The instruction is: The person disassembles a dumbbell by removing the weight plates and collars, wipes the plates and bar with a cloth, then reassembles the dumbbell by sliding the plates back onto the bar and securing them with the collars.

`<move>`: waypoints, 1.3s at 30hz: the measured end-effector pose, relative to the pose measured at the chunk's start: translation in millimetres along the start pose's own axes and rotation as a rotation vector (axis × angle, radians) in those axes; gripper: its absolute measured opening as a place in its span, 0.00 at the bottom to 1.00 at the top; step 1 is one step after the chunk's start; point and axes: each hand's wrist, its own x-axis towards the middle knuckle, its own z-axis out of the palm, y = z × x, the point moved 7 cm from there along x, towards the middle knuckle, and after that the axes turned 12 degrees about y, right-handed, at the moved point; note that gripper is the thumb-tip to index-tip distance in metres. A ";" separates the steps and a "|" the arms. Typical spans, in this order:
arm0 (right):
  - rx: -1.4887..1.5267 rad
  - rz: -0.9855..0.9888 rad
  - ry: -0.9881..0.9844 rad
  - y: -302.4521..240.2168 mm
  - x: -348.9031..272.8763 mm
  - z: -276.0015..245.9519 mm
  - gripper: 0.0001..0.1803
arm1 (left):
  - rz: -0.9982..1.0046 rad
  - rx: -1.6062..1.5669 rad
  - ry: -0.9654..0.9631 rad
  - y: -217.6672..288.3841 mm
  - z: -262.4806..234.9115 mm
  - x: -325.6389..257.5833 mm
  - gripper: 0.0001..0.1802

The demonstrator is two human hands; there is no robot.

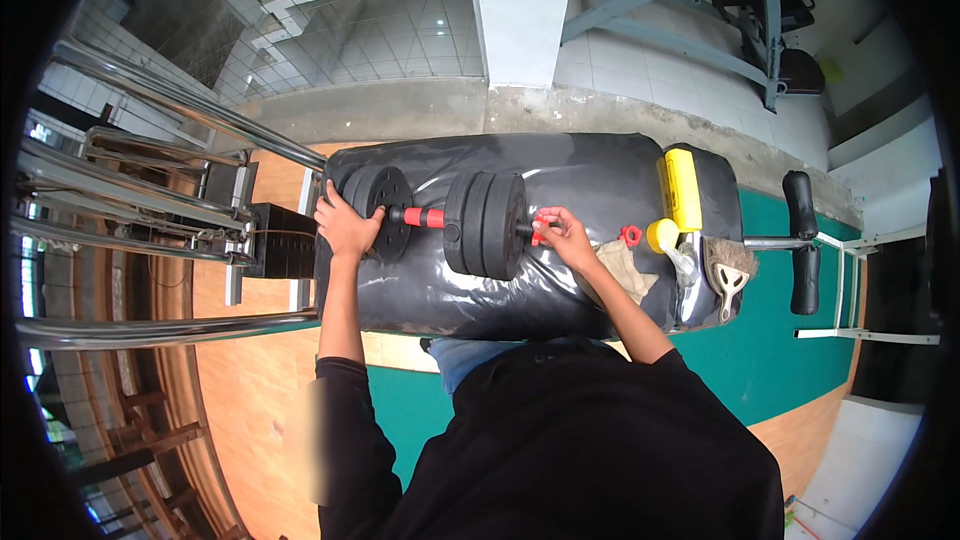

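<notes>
An adjustable dumbbell (485, 225) with black plates and a red grip lies across a black padded bench (590, 165). My left hand (347, 227) rests on the plates at its left end, thumb and fingers wrapped round them. At the right end, the fingers of my right hand (566, 238) pinch a red star-shaped collar nut (541, 228) on the bar's end. Another red collar nut (630, 235) lies on the bench, beside a beige cloth (632, 275) that is partly under my right forearm.
Right of the cloth are a yellow bottle (683, 190), a yellow-capped clear container (665, 238) and a brush with a white handle (730, 280). Chrome rails (170, 330) and a weight stack (285, 240) stand at left. Black foam rollers (801, 240) stick out beyond the bench's right end.
</notes>
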 end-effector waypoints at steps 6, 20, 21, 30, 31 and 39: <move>-0.418 0.190 -0.019 11.5 19.4 -9.6 0.18 | -0.010 -0.019 -0.006 2.5 -1.6 -1.2 0.60; 0.073 -0.026 -0.196 -19.2 4.3 0.3 0.20 | -0.013 -0.022 -0.014 2.9 -3.1 0.8 0.59; 0.122 -0.046 -0.182 -18.4 2.3 1.3 0.21 | -0.014 -0.022 -0.016 3.2 -3.3 0.7 0.60; -0.291 -0.533 0.013 -46.5 -40.4 10.7 0.14 | -0.024 -0.024 -0.025 1.1 -3.0 -1.0 0.60; -0.397 -0.634 -0.016 -56.7 -51.9 15.0 0.12 | -0.022 -0.021 -0.021 1.3 -3.0 -0.9 0.60; -0.053 -0.329 0.267 -42.7 -43.7 -14.4 0.10 | -0.018 -0.029 -0.007 1.4 -3.1 -1.1 0.60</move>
